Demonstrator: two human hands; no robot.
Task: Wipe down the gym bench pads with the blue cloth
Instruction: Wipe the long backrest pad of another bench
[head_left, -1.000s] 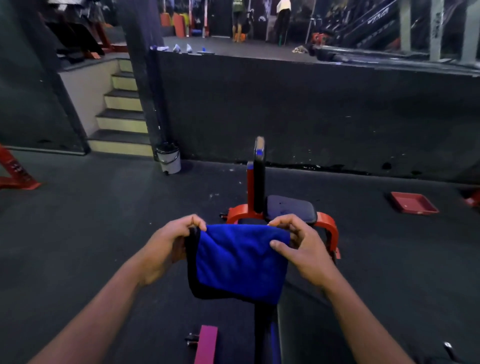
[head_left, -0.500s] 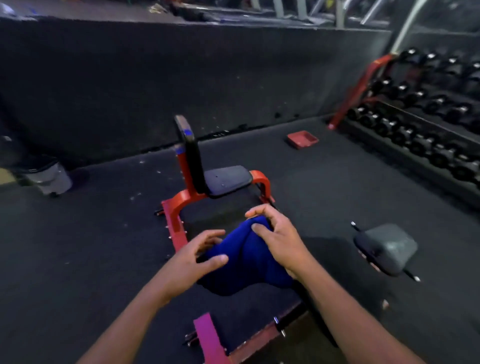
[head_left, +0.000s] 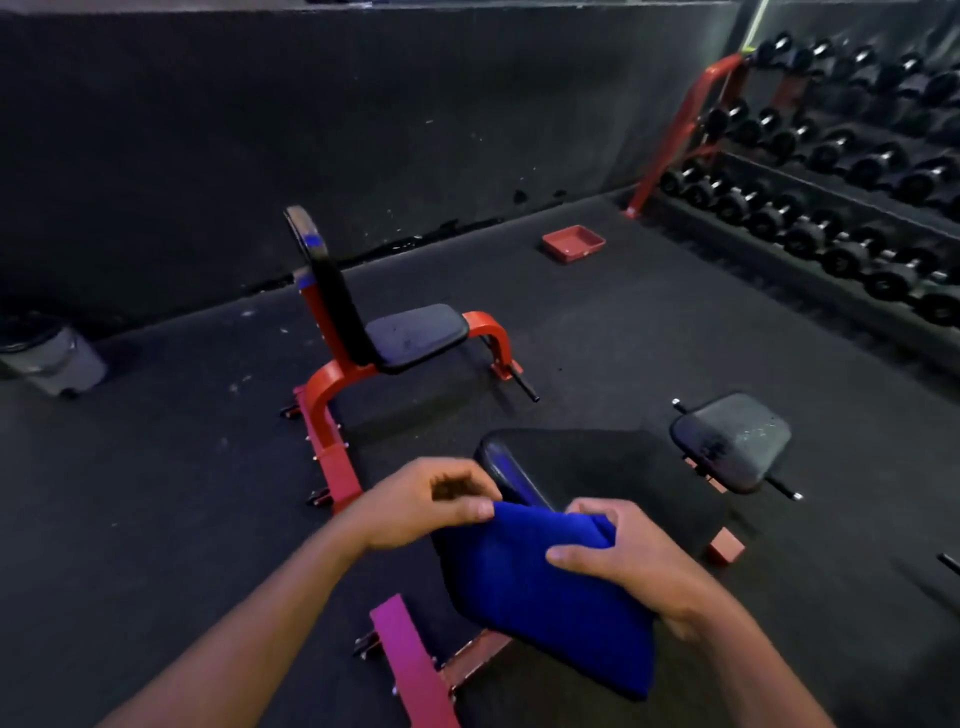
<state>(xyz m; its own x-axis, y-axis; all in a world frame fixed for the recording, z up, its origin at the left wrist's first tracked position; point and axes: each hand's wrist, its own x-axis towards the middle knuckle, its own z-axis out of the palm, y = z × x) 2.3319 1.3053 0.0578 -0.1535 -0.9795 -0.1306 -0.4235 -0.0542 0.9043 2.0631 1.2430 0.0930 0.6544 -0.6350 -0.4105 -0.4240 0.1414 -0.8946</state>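
Two hands are seen on the blue cloth (head_left: 540, 587), which is held low in the near middle, just above the near dark bench pad (head_left: 597, 467). Compared with half a second ago, the cloth is spread flatter and hangs lower toward the near right, and the near pad is now exposed beyond it, where before it was hidden behind the bunched fabric. The left hand (head_left: 426, 506), which was open with fingers reaching at the cloth, is now curled, and the cloth's far left corner is pinched between its thumb and fingertips. The right hand (head_left: 623, 556) is kept on the cloth's right edge: its grip is closed round a gathered fold, thumb on top and fingers curled at the far side. The red-framed seat bench (head_left: 410, 338) with its upright back pad (head_left: 332, 301) is now seen farther off, to the far left of the hands. A smaller grey pad (head_left: 732, 441) is seen to the right, near the large pad but apart from it.

A red tray (head_left: 574, 243) lies on the floor (head_left: 156, 493) at the far right; nothing can be made out in it. A grey bin (head_left: 57, 358) stands at the far left by the wall, its contents too dark to tell. Dumbbells are held in rows on the rack (head_left: 691, 130) along the right.
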